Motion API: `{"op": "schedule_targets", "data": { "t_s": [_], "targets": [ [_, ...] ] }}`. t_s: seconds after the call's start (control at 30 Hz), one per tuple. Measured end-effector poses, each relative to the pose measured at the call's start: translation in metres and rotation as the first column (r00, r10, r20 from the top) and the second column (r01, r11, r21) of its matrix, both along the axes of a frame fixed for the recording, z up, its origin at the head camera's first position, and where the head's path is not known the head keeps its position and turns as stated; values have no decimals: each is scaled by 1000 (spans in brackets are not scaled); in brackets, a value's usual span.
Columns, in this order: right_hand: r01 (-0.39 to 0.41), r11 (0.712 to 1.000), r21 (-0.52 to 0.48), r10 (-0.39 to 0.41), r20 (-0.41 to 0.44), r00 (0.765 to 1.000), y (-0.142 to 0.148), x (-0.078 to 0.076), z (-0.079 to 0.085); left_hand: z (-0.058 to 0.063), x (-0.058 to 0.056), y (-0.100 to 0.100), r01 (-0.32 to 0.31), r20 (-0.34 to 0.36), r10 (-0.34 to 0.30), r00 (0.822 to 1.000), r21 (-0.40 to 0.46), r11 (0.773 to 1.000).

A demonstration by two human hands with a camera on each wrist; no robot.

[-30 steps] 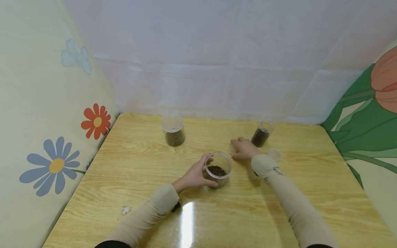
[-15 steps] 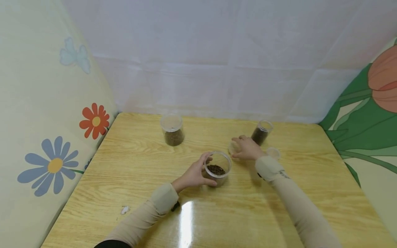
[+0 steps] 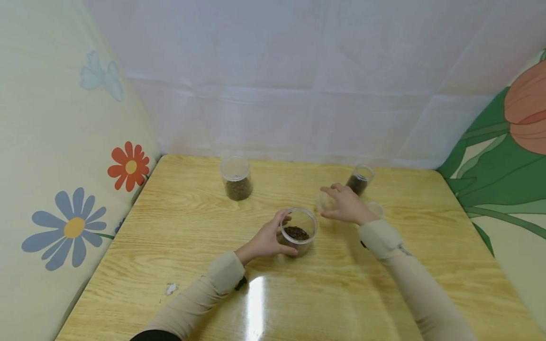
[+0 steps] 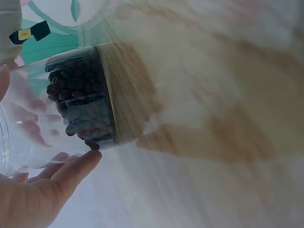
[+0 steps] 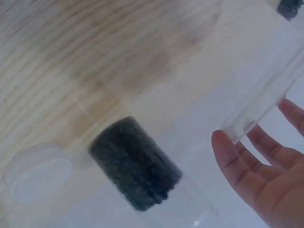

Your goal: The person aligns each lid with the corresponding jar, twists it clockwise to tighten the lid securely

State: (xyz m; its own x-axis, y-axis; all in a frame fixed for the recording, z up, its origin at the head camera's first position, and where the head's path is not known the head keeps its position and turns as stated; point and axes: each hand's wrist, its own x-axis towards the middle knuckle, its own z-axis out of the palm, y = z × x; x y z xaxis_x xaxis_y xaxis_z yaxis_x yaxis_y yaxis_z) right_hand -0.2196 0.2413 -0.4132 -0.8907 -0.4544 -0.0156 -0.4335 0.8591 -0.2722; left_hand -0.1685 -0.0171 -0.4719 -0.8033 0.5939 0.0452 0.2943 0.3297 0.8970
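Note:
A wide clear jar [image 3: 298,249] partly filled with dark coffee beans [image 4: 76,90] is in the middle of the table. My left hand [image 3: 266,239] grips its left side, thumb in front and fingers behind. A round clear lid [image 5: 266,99] is at the fingertips of my right hand [image 3: 344,204]; in the right wrist view the thumb and fingers pinch its rim. In the head view this hand partly covers the lid. Just behind it stands a narrow clear jar [image 5: 137,164] with dark contents, and a small round lid [image 5: 39,173] lies beside that jar.
Another clear jar [image 3: 238,188] with brown contents stands at the back left. The wooden table [image 3: 204,213] ends at a white cloth backdrop [image 3: 273,94]. Decorated panels flank both sides. A small white patch [image 3: 171,289] marks the table at the front left.
My right hand has shifted slightly right, and the lid at its fingertips has moved with it. The left hand keeps its grip on the wide jar. The head view has drifted slightly.

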Motion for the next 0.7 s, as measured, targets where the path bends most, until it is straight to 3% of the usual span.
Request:
{"op": "schedule_targets", "data": {
  "t_s": [0.7],
  "targets": [
    [-33, 999, -24, 33, -19, 999, 1, 33, 37, 0, 0, 1, -1, 8, 1, 1000, 10, 1000]
  ]
}}
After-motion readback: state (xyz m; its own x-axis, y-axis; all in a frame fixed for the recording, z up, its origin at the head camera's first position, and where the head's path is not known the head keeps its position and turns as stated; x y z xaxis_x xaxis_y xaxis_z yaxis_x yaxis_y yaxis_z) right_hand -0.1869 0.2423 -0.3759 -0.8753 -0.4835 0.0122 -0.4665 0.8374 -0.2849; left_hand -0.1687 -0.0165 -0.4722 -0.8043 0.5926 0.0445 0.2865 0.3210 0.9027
